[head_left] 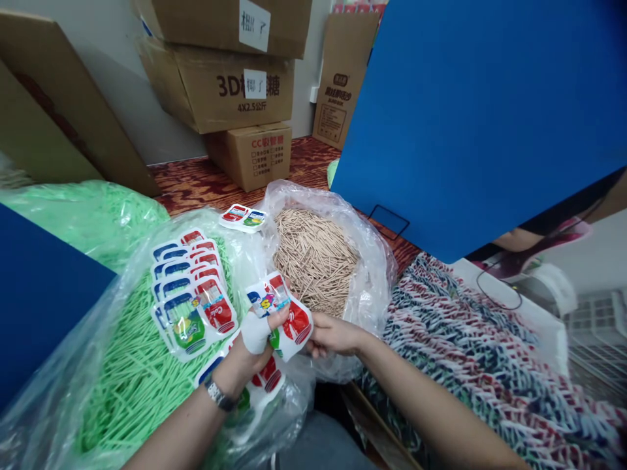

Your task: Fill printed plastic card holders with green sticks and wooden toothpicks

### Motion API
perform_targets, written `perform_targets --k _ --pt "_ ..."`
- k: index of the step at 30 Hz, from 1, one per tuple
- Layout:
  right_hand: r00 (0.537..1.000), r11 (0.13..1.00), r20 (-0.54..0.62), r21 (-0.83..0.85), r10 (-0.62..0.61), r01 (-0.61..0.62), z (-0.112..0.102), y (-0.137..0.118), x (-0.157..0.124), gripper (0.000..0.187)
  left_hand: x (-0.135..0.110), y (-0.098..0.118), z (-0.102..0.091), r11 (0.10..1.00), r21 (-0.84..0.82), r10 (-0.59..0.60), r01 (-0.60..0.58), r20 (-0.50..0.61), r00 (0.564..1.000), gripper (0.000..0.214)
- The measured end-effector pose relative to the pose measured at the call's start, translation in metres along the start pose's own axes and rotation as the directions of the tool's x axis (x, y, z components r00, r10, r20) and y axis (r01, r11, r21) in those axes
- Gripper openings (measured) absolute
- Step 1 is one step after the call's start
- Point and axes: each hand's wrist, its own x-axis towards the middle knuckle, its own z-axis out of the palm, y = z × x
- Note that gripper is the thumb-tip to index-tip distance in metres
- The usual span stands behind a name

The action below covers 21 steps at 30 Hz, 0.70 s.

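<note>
Packet (pixel 290 321), printed in red, blue and green, sits low in the middle of the view, held up between both hands above the gap where two clear bags meet. The left hand (pixel 252 343) is clamped on it, the thumb wrapped in white tape and pressed flat on the packet's face with the fingers behind. A watch (pixel 217 393) is on that wrist. The right hand (pixel 333 336) comes in from the right and is closed on the packet's right edge, fingers curled around it.

Just under the left wrist lie a few more packets of the same print (pixel 267 377). To the left, a fanned stack of packets (pixel 193 290) rests on top of the bag of green sticks (pixel 132 372), which fills the lower left. Behind the hands stands the bag of tan sticks (pixel 316 258), its mouth open, with a single packet (pixel 243 217) lying on the plastic at its left rim.

A woven patterned cloth (pixel 465 365) spreads to the right of the forearm. A large blue board (pixel 470 111) leans over it, and another blue panel (pixel 34 294) is at the left edge. Cardboard boxes (pixel 220 85) are stacked against the back wall on the reddish floor.
</note>
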Motion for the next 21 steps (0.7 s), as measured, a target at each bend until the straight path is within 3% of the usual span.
perform_targets --k 5,9,15,21 --pt "1.0 0.993 -0.016 0.115 0.002 0.0 0.002 -0.003 0.002 0.019 -0.005 0.005 0.003 0.997 0.038 -0.063 0.06 0.093 0.994 0.047" --pt "1.0 1.0 0.024 0.006 0.012 -0.012 0.004 -0.01 0.001 0.004 -0.005 0.008 0.01 0.995 0.08 -0.06 0.055 0.066 0.996 0.05" --pt "0.998 0.973 0.014 -0.223 0.063 -0.058 0.005 -0.009 0.006 0.014 0.003 0.004 0.021 0.994 0.094 -0.064 0.06 0.043 0.997 0.043" --pt "0.986 0.984 -0.097 0.103 -0.136 0.146 -0.007 -0.006 0.003 0.027 0.004 0.018 0.012 0.997 0.063 0.039 -0.042 0.054 0.998 0.048"
